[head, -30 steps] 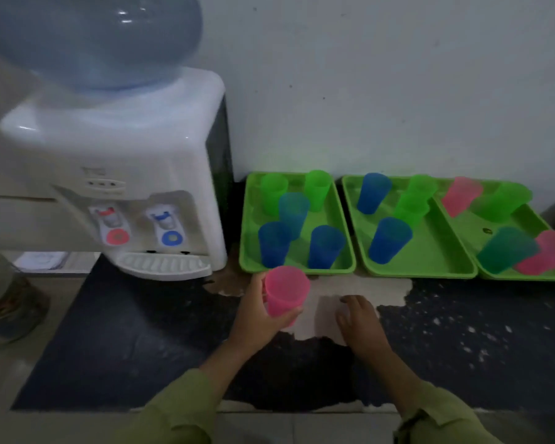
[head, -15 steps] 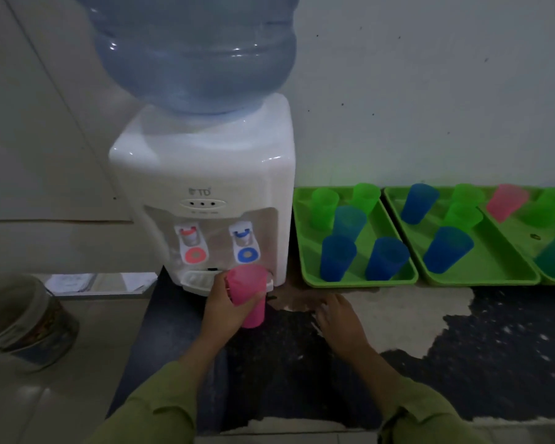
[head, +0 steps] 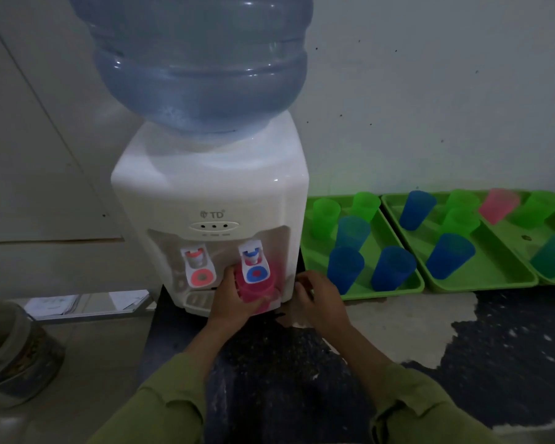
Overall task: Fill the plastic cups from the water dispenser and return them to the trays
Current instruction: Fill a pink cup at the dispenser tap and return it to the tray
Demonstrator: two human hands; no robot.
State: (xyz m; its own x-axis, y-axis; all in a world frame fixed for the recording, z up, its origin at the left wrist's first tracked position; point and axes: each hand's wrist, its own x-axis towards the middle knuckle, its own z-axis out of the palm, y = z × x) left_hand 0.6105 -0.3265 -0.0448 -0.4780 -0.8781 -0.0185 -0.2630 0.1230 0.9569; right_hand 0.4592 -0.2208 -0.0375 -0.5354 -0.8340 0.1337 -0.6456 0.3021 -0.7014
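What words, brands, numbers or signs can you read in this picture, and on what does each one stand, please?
"TD", with a small emblem before it: on the front of the white water dispenser, just above the three indicator lights.
Tiny labels under those lights: too small to read.
Print on the papers lying at the left: blurred, not readable.

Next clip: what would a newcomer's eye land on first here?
The big blue water bottle on the white dispenser fills the upper middle. Below, the left hand holds a pink cup under the blue tap. To the right, green trays hold blue, green and pink cups.
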